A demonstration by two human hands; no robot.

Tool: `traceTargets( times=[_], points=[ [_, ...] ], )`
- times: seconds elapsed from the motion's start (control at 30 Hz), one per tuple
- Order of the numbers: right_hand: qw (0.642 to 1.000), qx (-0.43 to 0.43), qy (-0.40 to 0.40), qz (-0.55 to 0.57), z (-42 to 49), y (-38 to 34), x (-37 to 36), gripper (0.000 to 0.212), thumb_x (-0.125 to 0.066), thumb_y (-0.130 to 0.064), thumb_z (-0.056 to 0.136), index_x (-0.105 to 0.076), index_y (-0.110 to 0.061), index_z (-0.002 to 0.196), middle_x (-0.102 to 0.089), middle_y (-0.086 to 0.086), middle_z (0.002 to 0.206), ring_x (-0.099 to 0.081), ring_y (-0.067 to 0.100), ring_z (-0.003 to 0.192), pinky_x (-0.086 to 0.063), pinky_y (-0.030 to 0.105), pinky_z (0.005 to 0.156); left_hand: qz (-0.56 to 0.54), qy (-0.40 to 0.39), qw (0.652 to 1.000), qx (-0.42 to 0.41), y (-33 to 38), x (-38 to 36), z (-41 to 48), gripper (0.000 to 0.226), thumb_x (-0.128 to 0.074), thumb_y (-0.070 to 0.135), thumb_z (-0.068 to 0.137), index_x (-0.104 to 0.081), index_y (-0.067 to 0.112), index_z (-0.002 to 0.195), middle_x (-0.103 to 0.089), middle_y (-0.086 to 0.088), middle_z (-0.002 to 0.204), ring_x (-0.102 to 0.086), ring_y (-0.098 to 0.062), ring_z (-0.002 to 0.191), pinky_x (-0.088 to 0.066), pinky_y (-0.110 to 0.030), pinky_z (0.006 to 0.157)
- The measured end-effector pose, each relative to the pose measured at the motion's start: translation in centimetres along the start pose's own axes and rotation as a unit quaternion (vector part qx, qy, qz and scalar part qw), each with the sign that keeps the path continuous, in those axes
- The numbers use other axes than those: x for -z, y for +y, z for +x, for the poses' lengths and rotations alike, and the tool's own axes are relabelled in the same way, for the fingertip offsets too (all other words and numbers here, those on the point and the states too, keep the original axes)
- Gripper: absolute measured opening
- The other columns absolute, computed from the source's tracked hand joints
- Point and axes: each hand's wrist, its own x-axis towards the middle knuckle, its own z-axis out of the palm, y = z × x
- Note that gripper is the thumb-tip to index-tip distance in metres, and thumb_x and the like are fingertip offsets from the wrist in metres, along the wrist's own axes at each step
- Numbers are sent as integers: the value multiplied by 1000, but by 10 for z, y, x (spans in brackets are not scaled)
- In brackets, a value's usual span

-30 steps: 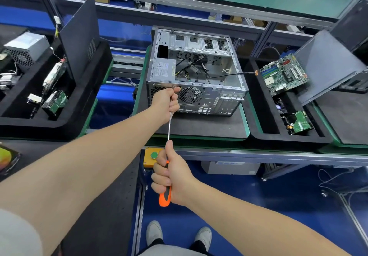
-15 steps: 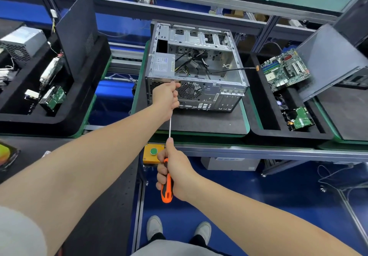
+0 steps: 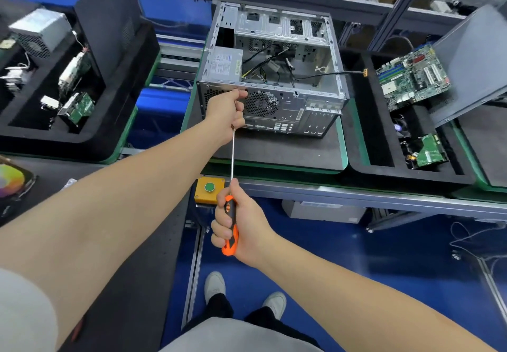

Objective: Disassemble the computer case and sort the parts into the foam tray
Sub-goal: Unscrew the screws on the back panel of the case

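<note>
The right hand (image 3: 244, 228) is gripping the screwdriver (image 3: 232, 157) by its orange handle. The left hand (image 3: 226, 111), at 12 o'clock from it, is curling round the shaft's tip against the back of the computer case (image 3: 285, 50). The foam tray (image 3: 359, 137) is lying at the case's 3 o'clock.

1. This is an electronics workshop laid out as a line of benches.
2. Black foam trays (image 3: 397, 176) hold circuit boards (image 3: 411, 77) and a power supply (image 3: 41, 31).
3. An opened computer case (image 3: 274, 22) stands on a green-edged mat (image 3: 274, 150).
4. A yellow button box (image 3: 200, 196) sits on the metal bench rail (image 3: 356, 196) above a blue floor (image 3: 329, 255).
</note>
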Motion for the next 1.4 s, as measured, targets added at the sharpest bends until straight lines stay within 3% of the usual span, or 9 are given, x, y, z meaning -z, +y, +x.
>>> traceTargets(
  times=[0.13,0.43,0.67,0.8,0.9,1.0,1.13,1.23,1.4],
  points=[
    [991,32,91,-89,-3,-4,-6,53,-40,-56,110,-54,-15,81,-43,4,55,-36,19,42,-38,24,47,27,60,998,-7,0,-8,-3,13,-51,12,103,-62,11,96,-43,0,62,-25,-8,41,-20,-21,36],
    [979,110,89,-147,-5,-8,1,53,-50,-50,109,-67,-7,83,-58,15,61,-56,28,47,-56,38,55,-4,63,998,-19,2,-11,-7,14,-46,6,105,-59,7,99,-48,-3,64,-25,-7,35,-19,-20,32],
    [992,-2,-92,84,-8,-5,14,51,-52,-63,104,-65,-18,83,-39,-2,62,-37,12,48,-39,25,46,-95,14,995,21,-1,-7,-6,15,-45,8,108,-58,7,99,-48,-1,64,-23,-6,36,-19,-19,32],
    [983,8,-151,101,-5,-7,15,48,-48,-57,108,-57,-20,79,-34,-5,53,-31,9,39,-31,24,38,-145,-5,988,45,0,-5,-6,14,-47,8,107,-58,7,99,-47,0,67,-22,-7,39,-17,-18,34],
    [993,18,-96,71,-3,-6,6,51,-47,-58,108,-54,-20,75,-32,-4,54,-27,11,40,-28,26,38,-109,-8,993,40,1,-3,-3,13,-46,7,106,-58,7,99,-47,-1,66,-21,-7,39,-18,-19,34],
    [997,45,43,-51,-2,-5,-6,49,-43,-58,108,-51,-21,77,-33,0,57,-28,15,43,-32,25,42,-72,-8,997,36,2,-1,0,14,-45,7,105,-57,7,99,-47,-1,67,-22,-7,38,-19,-20,34],
    [929,123,203,-283,3,-3,-18,52,-31,-52,109,-56,-11,88,-49,6,56,-48,22,41,-50,35,48,-35,7,999,27,2,-2,1,20,-39,9,104,-58,7,101,-45,0,66,-22,-7,39,-18,-21,34],
    [898,145,228,-348,5,-5,-21,56,-28,-50,111,-62,-9,94,-58,10,62,-59,25,50,-63,52,67,-7,12,999,29,3,-4,2,23,-38,11,105,-59,10,98,-42,1,65,-22,-6,38,-16,-20,34],
    [951,107,149,-247,-1,-8,-20,54,-32,-52,112,-59,-8,96,-54,12,61,-53,25,45,-56,36,50,-11,-3,999,39,6,-2,0,22,-42,14,108,-61,10,96,-41,1,66,-22,-6,37,-17,-20,33]
  ],
)
